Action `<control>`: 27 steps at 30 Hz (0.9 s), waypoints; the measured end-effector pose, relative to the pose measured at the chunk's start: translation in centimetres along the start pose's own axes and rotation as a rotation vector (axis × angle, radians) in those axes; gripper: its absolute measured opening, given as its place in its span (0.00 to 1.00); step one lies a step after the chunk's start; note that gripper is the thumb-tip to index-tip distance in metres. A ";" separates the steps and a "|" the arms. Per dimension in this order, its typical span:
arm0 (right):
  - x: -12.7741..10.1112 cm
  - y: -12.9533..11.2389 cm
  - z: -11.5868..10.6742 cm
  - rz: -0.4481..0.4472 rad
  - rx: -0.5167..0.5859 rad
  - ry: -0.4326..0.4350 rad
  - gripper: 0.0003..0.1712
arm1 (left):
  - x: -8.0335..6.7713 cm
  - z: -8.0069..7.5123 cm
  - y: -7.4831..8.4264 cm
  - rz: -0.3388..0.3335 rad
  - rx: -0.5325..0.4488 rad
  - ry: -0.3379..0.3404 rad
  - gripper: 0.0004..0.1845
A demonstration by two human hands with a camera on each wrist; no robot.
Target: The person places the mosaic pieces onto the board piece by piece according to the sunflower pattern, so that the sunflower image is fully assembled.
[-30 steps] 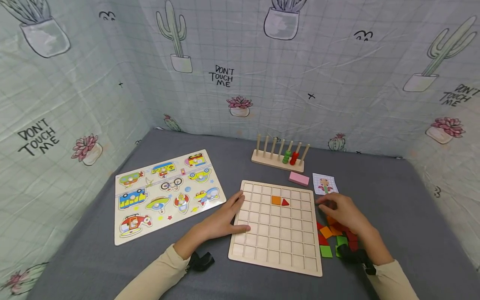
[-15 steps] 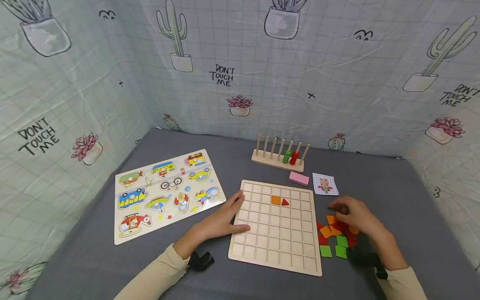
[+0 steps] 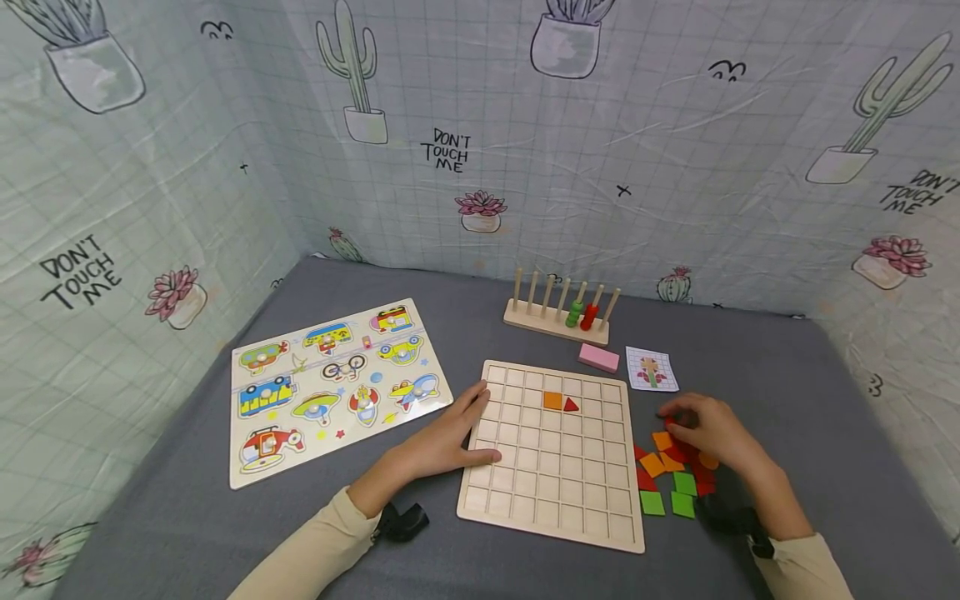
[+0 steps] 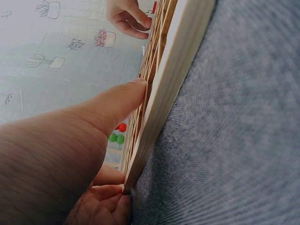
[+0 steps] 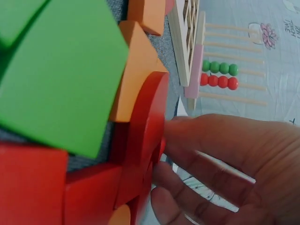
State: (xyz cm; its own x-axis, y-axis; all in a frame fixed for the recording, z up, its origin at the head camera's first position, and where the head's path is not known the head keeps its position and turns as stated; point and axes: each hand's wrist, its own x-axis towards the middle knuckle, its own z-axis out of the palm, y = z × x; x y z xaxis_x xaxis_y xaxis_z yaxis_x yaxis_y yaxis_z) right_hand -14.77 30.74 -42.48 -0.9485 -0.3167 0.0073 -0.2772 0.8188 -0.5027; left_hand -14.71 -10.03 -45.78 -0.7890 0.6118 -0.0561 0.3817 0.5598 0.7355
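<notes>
A wooden grid board (image 3: 555, 483) lies on the grey cloth, with an orange square (image 3: 552, 401) and a red triangle (image 3: 571, 405) set in its upper rows. My left hand (image 3: 468, 425) rests flat on the board's left edge (image 4: 178, 79), thumb (image 4: 112, 105) on top. Loose red, orange and green tiles (image 3: 663, 483) are piled to the right of the board. My right hand (image 3: 675, 421) hovers at the far end of the pile and pinches a red rounded piece (image 5: 145, 140) beside a green tile (image 5: 61, 79).
A vehicle peg puzzle (image 3: 337, 383) lies to the left. A peg rack with green and red beads (image 3: 558, 312), a pink block (image 3: 597, 357) and a pattern card (image 3: 651, 368) sit behind the board. Printed cloth walls close in three sides.
My right hand pulled back from beside the pattern card to the tile pile and its fingers closed on a red piece. The left hand stayed put.
</notes>
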 end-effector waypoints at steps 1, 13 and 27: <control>0.1 0.0 0.0 0.006 0.001 0.002 0.09 | 0.0 0.0 0.0 0.000 0.000 0.000 0.51; 0.8 -0.2 0.2 0.100 0.036 -0.023 0.13 | 0.0 0.0 -0.1 0.001 0.009 -0.001 0.51; 1.1 -1.2 0.4 0.078 0.019 -0.012 0.11 | 0.0 0.1 -0.2 0.000 0.000 -0.003 0.51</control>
State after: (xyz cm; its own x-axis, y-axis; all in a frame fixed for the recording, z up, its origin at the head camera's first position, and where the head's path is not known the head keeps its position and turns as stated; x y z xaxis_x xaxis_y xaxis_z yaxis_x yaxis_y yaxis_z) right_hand -15.42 29.27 -42.20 -0.9652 -0.2580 -0.0427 -0.1996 0.8322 -0.5174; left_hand -14.78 -10.07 -46.04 -0.7877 0.6133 -0.0584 0.3813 0.5599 0.7356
